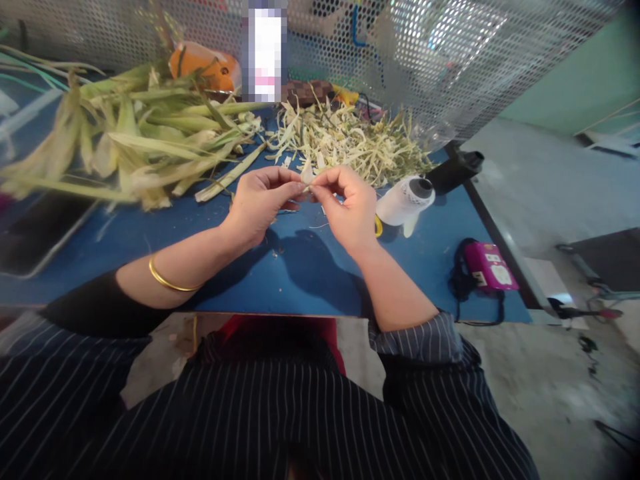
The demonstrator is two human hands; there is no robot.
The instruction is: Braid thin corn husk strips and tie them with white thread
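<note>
Between my fingertips is a small pale piece of corn husk [307, 175], its pointed end sticking up. My left hand [257, 203] pinches it from the left, thumb against forefinger. From the other side my right hand [349, 203] pinches the same piece, so both hands meet over the blue table [315, 293]. Just beyond them lies a heap of shredded husk strips [350, 137]. Long whole corn husks [145, 133] are piled at the left. A white thread cone [405, 199] lies close to my right hand, with a yellow scissor-like handle [379, 227] partly hidden beside it.
A black cone or tube [457, 172] lies at the table's right edge. Nearer me are a purple box [489, 267] and a black cord. An orange bag [205, 67] sits behind the husks, before a perforated metal screen [330, 40]. A dark flat tray-like object [45, 230] is at left.
</note>
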